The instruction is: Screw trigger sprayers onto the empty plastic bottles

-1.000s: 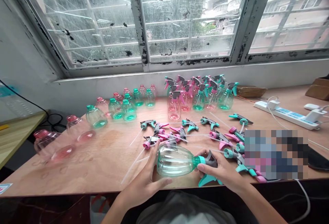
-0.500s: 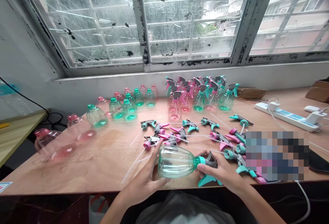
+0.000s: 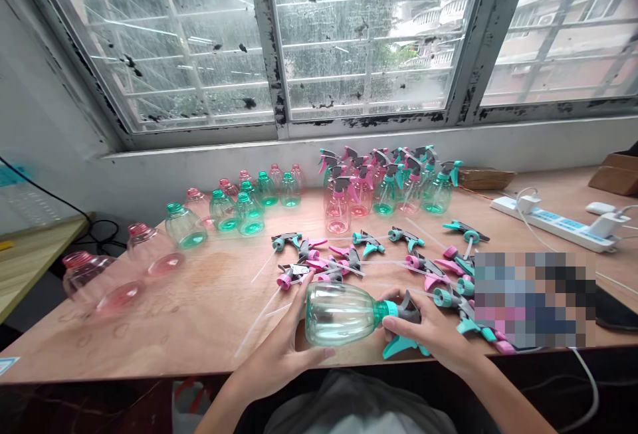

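A clear green spray bottle (image 3: 339, 314) lies sideways in the air above the table's front edge, its base to the left. My left hand (image 3: 292, 337) is closed around the base end, thumb below and fingers behind. At the neck, my right hand (image 3: 423, 327) grips the grey and teal trigger sprayer (image 3: 399, 311), which sits against the bottle's mouth with its teal trigger pointing down. Just beyond my hands, loose pink and grey trigger sprayers (image 3: 331, 268) with thin clear tubes lie on the tabletop (image 3: 209, 308). More teal sprayers (image 3: 451, 298) lie beside my right hand.
Open pink bottles (image 3: 154, 254) and green bottles (image 3: 249, 215) stand at the left and back. Bottles fitted with sprayers (image 3: 339, 205) cluster by the wall. A white power strip (image 3: 553, 221) and a cardboard box (image 3: 615, 173) are on the right. A blurred patch covers part of the right side.
The view shifts very slightly. Both hands keep the same hold on the spray bottle and its sprayer, with almost no visible movement.
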The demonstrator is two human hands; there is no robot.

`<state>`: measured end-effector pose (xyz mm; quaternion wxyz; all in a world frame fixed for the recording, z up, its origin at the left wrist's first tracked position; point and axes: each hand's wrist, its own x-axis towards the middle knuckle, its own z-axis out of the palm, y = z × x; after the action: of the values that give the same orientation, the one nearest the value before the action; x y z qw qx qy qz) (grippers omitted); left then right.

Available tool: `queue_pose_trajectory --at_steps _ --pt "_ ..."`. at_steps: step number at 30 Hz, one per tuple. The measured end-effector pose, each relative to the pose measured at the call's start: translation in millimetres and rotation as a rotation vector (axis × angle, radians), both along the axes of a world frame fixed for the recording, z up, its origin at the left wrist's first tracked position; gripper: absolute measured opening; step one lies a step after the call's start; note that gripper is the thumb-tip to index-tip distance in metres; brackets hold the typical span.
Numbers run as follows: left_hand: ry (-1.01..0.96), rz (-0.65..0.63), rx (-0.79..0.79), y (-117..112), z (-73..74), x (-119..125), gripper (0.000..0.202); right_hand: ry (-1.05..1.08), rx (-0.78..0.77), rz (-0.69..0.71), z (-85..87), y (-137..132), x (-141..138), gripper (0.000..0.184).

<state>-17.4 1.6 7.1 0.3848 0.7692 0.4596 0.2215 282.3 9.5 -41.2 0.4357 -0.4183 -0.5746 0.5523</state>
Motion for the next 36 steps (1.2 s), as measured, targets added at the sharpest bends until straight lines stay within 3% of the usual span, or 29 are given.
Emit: queue_pose_trajectory --at_steps 6,11,16,24,30,36 --pt "-0.048 -0.014 0.044 1.0 -4.0 0.0 0.105 -0.064 0.002 -0.019 1.1 -1.0 -0.1 0.041" --pt "0.03 0.028 0.01 1.1 1.9 2.3 0.109 -0.027 -0.001 -0.018 5.5 -2.0 -2.6 0.035" --pt "0.053 0.038 -0.007 0.4 1.7 -0.6 0.098 -0.014 -0.003 -0.03 6.6 -1.8 -3.9 0.035" --pt "-0.019 0.006 0.063 -0.2 -2.1 2.1 0.106 -0.015 0.002 -0.005 4.5 0.2 -2.3 0.035" --pt "0.022 0.033 0.005 1.2 0.1 0.9 0.102 -0.03 -0.005 -0.012 5.2 -0.4 -2.8 0.035" --pt "-0.111 0.012 -0.038 1.2 -1.0 1.3 0.1 -0.009 -0.001 -0.016 2.5 1.5 -1.9 0.036"
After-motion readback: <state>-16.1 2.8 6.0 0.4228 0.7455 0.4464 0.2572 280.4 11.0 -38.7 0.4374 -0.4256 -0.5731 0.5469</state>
